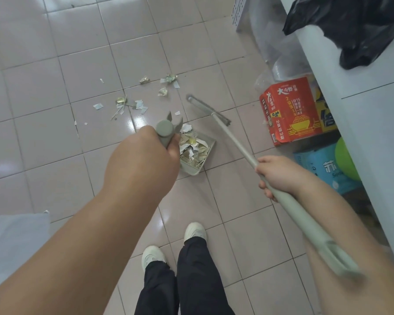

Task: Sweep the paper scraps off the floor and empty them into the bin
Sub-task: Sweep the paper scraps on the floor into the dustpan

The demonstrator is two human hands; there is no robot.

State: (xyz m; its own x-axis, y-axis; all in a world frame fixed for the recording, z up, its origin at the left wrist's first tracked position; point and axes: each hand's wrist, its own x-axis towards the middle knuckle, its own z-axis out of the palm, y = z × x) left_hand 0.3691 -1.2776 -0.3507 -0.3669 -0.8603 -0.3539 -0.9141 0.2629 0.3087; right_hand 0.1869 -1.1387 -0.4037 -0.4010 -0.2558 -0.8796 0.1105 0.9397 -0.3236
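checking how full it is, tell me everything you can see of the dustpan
The dustpan is pale grey-green plastic with a comb of teeth along its near edge. It rests on the tiled floor and holds a heap of scraps. The left hand grips its upright handle, hiding the pan's left side.

Home storage corner: glossy pinkish tiled floor [55, 71]; red instant-noodle carton [291, 110], blue tissue pack [323, 169] at 3 o'clock.

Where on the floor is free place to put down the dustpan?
Bare tiles lie left of the left hand, and between the dustpan and the shoes. It is crowded beyond the dustpan with paper scraps, and at right by the red box.
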